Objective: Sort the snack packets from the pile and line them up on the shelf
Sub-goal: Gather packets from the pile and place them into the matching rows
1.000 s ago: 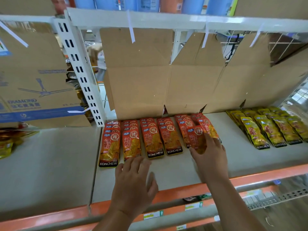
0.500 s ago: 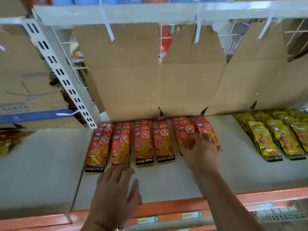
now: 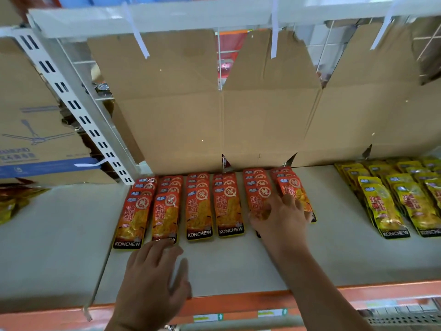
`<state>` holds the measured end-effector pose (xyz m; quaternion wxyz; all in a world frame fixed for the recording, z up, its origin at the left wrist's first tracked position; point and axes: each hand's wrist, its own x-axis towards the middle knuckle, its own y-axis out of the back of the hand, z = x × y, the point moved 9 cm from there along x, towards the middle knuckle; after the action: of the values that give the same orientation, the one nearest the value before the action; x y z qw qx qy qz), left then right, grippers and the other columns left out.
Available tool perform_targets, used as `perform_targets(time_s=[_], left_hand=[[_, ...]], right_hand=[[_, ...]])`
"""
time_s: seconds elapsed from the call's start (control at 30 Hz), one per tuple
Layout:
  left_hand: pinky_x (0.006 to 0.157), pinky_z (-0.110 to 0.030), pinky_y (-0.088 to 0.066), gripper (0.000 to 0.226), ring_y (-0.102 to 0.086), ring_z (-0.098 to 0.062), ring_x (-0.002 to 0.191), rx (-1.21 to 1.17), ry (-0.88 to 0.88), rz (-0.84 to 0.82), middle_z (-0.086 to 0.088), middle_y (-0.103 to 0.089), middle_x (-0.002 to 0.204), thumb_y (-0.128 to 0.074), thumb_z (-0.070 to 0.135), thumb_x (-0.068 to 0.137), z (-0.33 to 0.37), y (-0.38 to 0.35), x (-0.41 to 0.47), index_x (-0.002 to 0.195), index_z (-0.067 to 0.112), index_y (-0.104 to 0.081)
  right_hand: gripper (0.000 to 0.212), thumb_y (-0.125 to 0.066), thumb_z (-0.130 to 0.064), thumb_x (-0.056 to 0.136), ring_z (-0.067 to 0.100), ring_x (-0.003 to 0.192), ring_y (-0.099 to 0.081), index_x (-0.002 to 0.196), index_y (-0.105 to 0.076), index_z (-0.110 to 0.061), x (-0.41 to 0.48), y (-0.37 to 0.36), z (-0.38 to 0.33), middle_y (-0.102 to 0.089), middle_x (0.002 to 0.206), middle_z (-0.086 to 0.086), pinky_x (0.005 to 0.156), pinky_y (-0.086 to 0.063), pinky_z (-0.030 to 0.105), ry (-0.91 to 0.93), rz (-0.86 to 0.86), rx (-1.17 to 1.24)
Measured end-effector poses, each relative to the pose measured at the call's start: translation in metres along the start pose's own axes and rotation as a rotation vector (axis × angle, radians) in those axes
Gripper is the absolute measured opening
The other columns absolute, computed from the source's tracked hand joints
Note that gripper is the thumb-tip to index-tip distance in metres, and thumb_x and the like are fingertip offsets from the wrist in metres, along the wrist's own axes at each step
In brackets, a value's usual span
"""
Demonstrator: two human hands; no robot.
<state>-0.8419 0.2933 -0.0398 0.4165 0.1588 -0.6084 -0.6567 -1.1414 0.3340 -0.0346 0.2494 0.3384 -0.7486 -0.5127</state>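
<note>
Several columns of red-orange KONCHEW snack packets [image 3: 199,211] lie overlapping on the grey shelf [image 3: 238,261], running back to the cardboard. My right hand [image 3: 281,216] rests palm down on the two rightmost red columns, fingers spread over the front packets. Flat on the shelf lies my left hand [image 3: 152,278], fingers straight, its tips touching the bottom edge of the second column's front packet. To the right, yellow KONCHEW packets [image 3: 391,204] lie in similar overlapping columns.
Brown cardboard sheets [image 3: 181,111] line the back of the shelf. A white slotted upright [image 3: 78,111] divides off the left bay, which holds a fan carton [image 3: 31,130] and some loose packets [image 3: 9,204]. An orange rail [image 3: 238,304] edges the front.
My right hand has slid its packet back onto the rightmost red columns and now lies on top of them. My left hand has moved forward until it touches the second column. The view has shifted closer.
</note>
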Motion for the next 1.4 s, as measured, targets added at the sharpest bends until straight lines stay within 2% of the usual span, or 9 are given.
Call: perform_targets(time_s=[0.13, 0.43, 0.63, 0.93, 1.07, 1.17, 1.23, 1.33, 1.4], left_hand=[[0.087, -0.039, -0.046, 0.037, -0.058, -0.017, 0.106, 0.004, -0.009, 0.004, 0.004, -0.067, 0.109, -0.06, 0.047, 0.081, 0.002, 0.002, 0.001, 0.106, 0.021, -0.072], [0.084, -0.041, -0.047, 0.036, -0.058, -0.019, 0.102, -0.016, -0.019, 0.024, 0.003, -0.065, 0.109, -0.062, 0.044, 0.081, 0.003, 0.004, 0.0, 0.106, 0.02, -0.072], [0.084, -0.04, -0.045, 0.036, -0.057, -0.019, 0.102, -0.027, -0.021, 0.022, 0.004, -0.065, 0.109, -0.063, 0.043, 0.079, 0.003, 0.004, -0.001, 0.107, 0.021, -0.07], [0.084, -0.038, -0.046, 0.036, -0.057, -0.018, 0.102, -0.028, -0.012, 0.01, 0.005, -0.064, 0.11, -0.061, 0.044, 0.081, 0.003, 0.003, -0.001, 0.107, 0.021, -0.07], [0.087, -0.035, -0.042, 0.036, -0.056, -0.017, 0.104, -0.03, -0.004, 0.013, 0.006, -0.063, 0.11, -0.061, 0.044, 0.081, 0.003, 0.004, -0.001, 0.108, 0.022, -0.07], [0.086, -0.039, -0.044, 0.035, -0.057, -0.019, 0.104, -0.025, 0.0, 0.022, 0.005, -0.064, 0.109, -0.061, 0.042, 0.082, 0.003, 0.005, -0.001, 0.107, 0.021, -0.071], [0.085, -0.04, -0.045, 0.035, -0.057, -0.02, 0.103, -0.02, -0.001, 0.03, 0.004, -0.064, 0.109, -0.061, 0.042, 0.082, 0.004, 0.007, -0.002, 0.107, 0.02, -0.071], [0.085, -0.04, -0.045, 0.035, -0.057, -0.02, 0.103, -0.017, 0.0, 0.037, 0.004, -0.065, 0.108, -0.06, 0.041, 0.082, 0.006, 0.009, -0.002, 0.106, 0.02, -0.072], [0.085, -0.04, -0.045, 0.035, -0.058, -0.021, 0.104, -0.012, 0.003, 0.035, 0.004, -0.065, 0.109, -0.06, 0.041, 0.082, 0.005, 0.008, -0.002, 0.107, 0.02, -0.071]], right_hand=[[0.067, -0.05, -0.077, 0.074, 0.03, 0.119, -0.05, 0.12, -0.059, -0.03, 0.0, 0.001, 0.002, -0.058, 0.124, 0.001, 0.102, -0.037, 0.051, -0.003, 0.009, 0.023], [0.065, -0.059, -0.074, 0.076, 0.032, 0.119, -0.051, 0.123, -0.059, -0.028, 0.003, -0.002, 0.002, -0.058, 0.124, 0.003, 0.102, -0.037, 0.053, -0.017, 0.029, 0.029], [0.058, -0.063, -0.072, 0.075, 0.031, 0.115, -0.052, 0.111, -0.059, -0.027, 0.002, -0.003, 0.001, -0.058, 0.118, 0.002, 0.1, -0.038, 0.052, -0.003, 0.045, 0.047], [0.076, -0.064, -0.073, 0.075, 0.033, 0.124, -0.05, 0.134, -0.053, -0.028, 0.0, -0.001, 0.004, -0.054, 0.13, 0.004, 0.105, -0.037, 0.055, -0.016, 0.039, 0.078], [0.074, -0.067, -0.069, 0.077, 0.034, 0.123, -0.05, 0.136, -0.053, -0.027, 0.001, 0.004, 0.004, -0.056, 0.129, 0.005, 0.105, -0.036, 0.053, -0.014, 0.076, 0.11], [0.075, -0.067, -0.066, 0.079, 0.035, 0.122, -0.051, 0.141, -0.051, -0.028, 0.001, 0.007, 0.002, -0.057, 0.13, 0.006, 0.106, -0.037, 0.053, 0.0, 0.099, 0.116], [0.07, -0.066, -0.065, 0.079, 0.035, 0.119, -0.053, 0.137, -0.055, -0.027, 0.001, 0.009, 0.004, -0.059, 0.128, 0.006, 0.105, -0.04, 0.053, 0.0, 0.126, 0.149], [0.052, -0.058, -0.061, 0.08, 0.035, 0.105, -0.055, 0.113, -0.064, -0.021, 0.004, 0.018, 0.016, -0.063, 0.114, 0.008, 0.094, -0.047, 0.05, -0.006, 0.191, 0.261], [0.038, -0.065, -0.048, 0.085, 0.035, 0.097, -0.055, 0.107, -0.066, -0.016, 0.008, 0.028, 0.028, -0.064, 0.107, 0.01, 0.087, -0.048, 0.046, -0.007, 0.249, 0.299]])
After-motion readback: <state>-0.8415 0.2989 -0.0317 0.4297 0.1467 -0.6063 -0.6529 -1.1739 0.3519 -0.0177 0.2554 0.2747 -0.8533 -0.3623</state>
